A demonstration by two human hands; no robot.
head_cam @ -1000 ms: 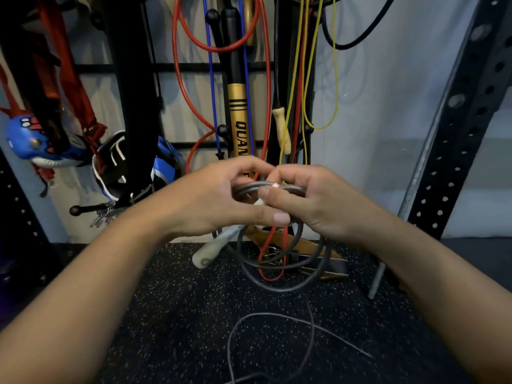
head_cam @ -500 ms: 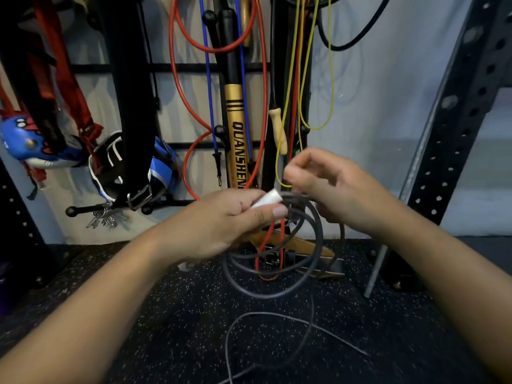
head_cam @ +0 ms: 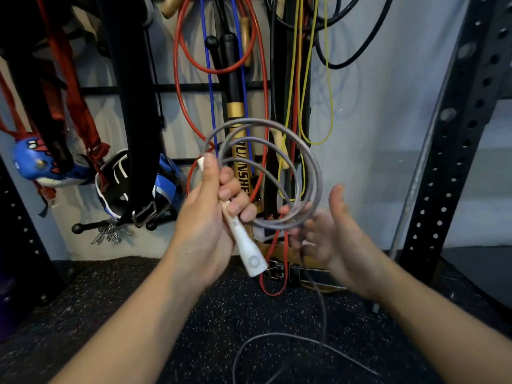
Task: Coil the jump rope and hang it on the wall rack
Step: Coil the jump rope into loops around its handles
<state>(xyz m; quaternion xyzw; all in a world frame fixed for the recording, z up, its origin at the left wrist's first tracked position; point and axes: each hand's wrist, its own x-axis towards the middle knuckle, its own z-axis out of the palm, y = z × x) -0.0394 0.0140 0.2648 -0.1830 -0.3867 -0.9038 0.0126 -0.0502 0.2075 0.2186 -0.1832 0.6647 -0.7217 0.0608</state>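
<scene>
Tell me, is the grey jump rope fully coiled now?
Only partly. Several loops are held in the left hand with the white handle; loose rope lies on the floor.

**Stuff hanging around the gym corner**

Red cord [head_cam: 177,65], blue cord [head_cam: 208,87], yellow cord [head_cam: 331,106] and black cord [head_cam: 357,51] all dangle down the wall. A black-and-gold bat [head_cam: 235,112] stands upright among them. Blue glove [head_cam: 36,164] hangs at left, with a black belt [head_cam: 138,134] strapped down beside it and keys [head_cam: 112,235] underneath. Perforated black upright [head_cam: 454,151] at right, speckled rubber floor [head_cam: 110,306] below.
</scene>
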